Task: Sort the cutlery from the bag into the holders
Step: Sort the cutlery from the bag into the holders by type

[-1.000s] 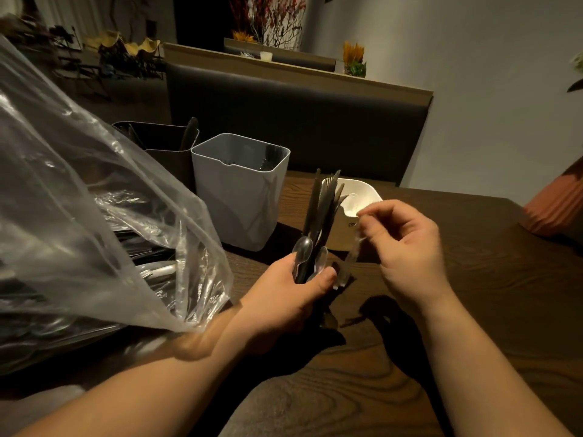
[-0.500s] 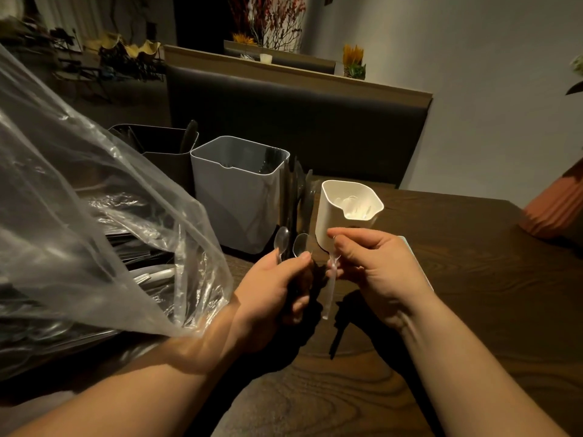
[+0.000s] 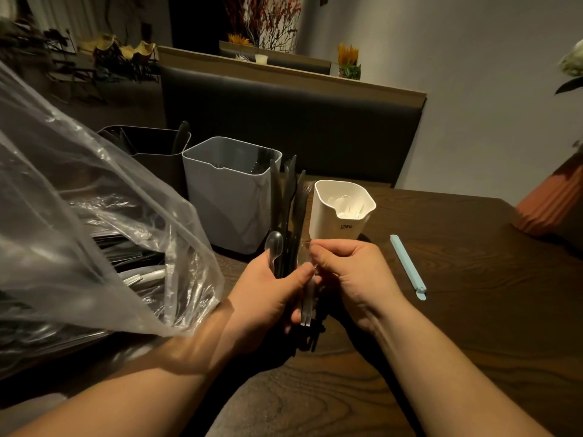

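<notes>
Beside the cutlery bundle [image 3: 288,209], right hand's [image 3: 353,272] clear spoon [image 3: 306,305], now closer.

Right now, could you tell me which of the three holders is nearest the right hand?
The white holder, directly behind the right hand; the grey holder and the black holder stand farther left.

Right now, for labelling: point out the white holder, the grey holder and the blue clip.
white holder [image 3: 328,223]: head view, front wall.
grey holder [image 3: 227,209]: head view, front wall.
blue clip [image 3: 407,266]: head view, mid-shaft.
</notes>
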`<state>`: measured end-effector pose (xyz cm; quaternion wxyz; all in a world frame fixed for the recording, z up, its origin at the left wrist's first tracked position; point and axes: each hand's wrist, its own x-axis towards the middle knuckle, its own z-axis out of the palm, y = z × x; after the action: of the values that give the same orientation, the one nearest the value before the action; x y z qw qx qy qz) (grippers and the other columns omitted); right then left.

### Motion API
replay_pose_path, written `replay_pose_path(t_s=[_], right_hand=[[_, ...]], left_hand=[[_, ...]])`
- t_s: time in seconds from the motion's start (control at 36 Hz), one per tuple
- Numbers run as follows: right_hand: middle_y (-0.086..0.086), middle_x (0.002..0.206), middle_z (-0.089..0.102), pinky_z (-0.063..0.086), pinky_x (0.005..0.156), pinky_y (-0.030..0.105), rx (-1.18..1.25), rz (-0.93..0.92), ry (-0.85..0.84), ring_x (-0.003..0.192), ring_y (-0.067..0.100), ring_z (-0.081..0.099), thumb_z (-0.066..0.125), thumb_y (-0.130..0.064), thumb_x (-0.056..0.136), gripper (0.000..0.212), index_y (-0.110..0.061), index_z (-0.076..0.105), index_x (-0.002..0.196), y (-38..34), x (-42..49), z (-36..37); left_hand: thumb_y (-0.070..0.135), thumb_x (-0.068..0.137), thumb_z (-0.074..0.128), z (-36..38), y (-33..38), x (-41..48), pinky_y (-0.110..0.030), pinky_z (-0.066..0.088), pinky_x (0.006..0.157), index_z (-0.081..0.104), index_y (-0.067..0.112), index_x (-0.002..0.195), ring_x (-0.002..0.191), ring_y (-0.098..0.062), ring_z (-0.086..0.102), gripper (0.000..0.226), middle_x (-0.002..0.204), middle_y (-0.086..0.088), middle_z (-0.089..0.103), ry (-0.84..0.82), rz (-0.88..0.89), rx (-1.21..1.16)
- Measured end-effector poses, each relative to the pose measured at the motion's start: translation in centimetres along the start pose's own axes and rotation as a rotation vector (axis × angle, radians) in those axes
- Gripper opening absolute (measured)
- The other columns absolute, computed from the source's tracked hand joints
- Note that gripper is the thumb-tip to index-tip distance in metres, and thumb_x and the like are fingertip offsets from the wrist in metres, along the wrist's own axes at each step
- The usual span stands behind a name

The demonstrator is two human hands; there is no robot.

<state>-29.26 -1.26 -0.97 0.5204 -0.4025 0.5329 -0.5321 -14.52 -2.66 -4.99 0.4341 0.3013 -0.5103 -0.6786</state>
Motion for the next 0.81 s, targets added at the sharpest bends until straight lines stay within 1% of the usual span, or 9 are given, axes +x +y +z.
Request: replay_pose_path(t_s=[0.06,0.17,0.28,0.36,0.47,0.56,0.61,0.69,0.81], right_hand=[[0.016,0.081,0.073,0.057,0.06,0.036,0.02,0.03,0.007,0.065,0.022,0.07,0.072,-0.008,0.087,0.012,-0.006,0.078,0.097,0.3,0.1,0.2],[0.023,0.099,0.073,0.062,0.069,0.05,0.036,0.062,0.022,0.089,0.038,0.073,0.072,-0.009,0.088,0.014,-0.005,0.077,0.1,0.8,0.2,0.5],[0.01,0.089,0.077,0.06,0.068,0.037,0.005,-0.019,0.099,0.079,0.022,0.074,0.071,-0.007,0.089,0.012,-0.014,0.08,0.093,0.6,0.5,0.3],[0.009,0.085,0.077,0.058,0.065,0.03,0.074,-0.076,0.128,0.076,0.02,0.073,0.067,-0.003,0.09,0.015,-0.012,0.079,0.091,-0.3,0.8,-0.5],[0.009,0.082,0.075,0.059,0.065,0.03,0.166,-0.048,-0.017,0.073,0.019,0.072,0.061,0.0,0.09,0.017,-0.008,0.076,0.091,-1.0,0.7,-1.3],[0.011,0.085,0.074,0.058,0.064,0.029,0.04,-0.089,-0.129,0.074,0.019,0.07,0.061,0.001,0.092,0.02,-0.011,0.077,0.087,-1.2,0.3,-1.5],[0.011,0.091,0.076,0.057,0.064,0.027,-0.086,-0.167,-0.173,0.078,0.019,0.071,0.063,0.0,0.091,0.021,-0.013,0.078,0.087,-1.4,0.0,-1.6],[0.009,0.09,0.075,0.055,0.065,0.023,-0.259,-0.353,-0.192,0.078,0.016,0.07,0.064,0.003,0.089,0.021,-0.012,0.078,0.09,-1.7,-0.4,-1.8],[0.001,0.109,0.073,0.058,0.068,0.026,-0.339,-0.484,-0.257,0.095,0.019,0.071,0.064,0.008,0.088,0.024,-0.012,0.078,0.087,-2.0,-0.9,-1.6]], left_hand=[[0.03,0.095,0.065,0.0,-0.1,0.0,-0.025,0.042,0.042,0.056,0.004,0.119,0.046,-0.018,0.049,0.037,0.078,-0.013,0.064,0.006,0.0,0.053],[0.03,0.096,0.063,0.0,-0.2,0.1,-0.026,0.043,0.04,0.057,0.008,0.119,0.045,-0.019,0.052,0.033,0.081,-0.013,0.066,0.006,-0.02,0.069],[0.034,0.097,0.06,0.2,-0.1,0.0,-0.029,0.048,0.047,0.061,0.014,0.116,0.048,-0.019,0.056,0.028,0.082,-0.011,0.07,0.045,0.018,0.162],[0.032,0.097,0.06,0.1,-0.1,0.0,-0.023,0.053,0.061,0.066,0.025,0.108,0.066,-0.009,0.068,0.014,0.081,0.005,0.075,0.109,0.049,0.276],[0.022,0.095,0.063,0.6,0.4,-0.4,-0.015,0.042,0.04,0.062,0.013,0.099,0.045,-0.006,0.058,0.01,0.053,0.008,0.062,0.065,0.005,0.111],[0.038,0.077,0.076,0.3,0.7,-0.2,-0.024,0.058,0.061,0.065,0.01,0.109,0.077,-0.018,0.074,0.044,0.086,-0.008,0.075,0.081,0.052,0.165],[0.038,0.078,0.079,0.1,0.6,-0.1,-0.03,0.061,0.077,0.067,0.018,0.111,0.092,-0.018,0.074,0.04,0.099,-0.007,0.076,0.091,0.048,0.217],[0.031,0.09,0.073,-0.3,0.0,0.1,-0.026,0.054,0.082,0.065,0.031,0.111,0.094,-0.002,0.069,0.021,0.1,0.009,0.075,0.193,0.051,0.394],[0.037,0.089,0.072,-0.1,-0.7,0.4,-0.033,0.055,0.089,0.064,0.033,0.111,0.095,0.001,0.067,0.023,0.101,0.012,0.073,0.259,0.102,0.546]])
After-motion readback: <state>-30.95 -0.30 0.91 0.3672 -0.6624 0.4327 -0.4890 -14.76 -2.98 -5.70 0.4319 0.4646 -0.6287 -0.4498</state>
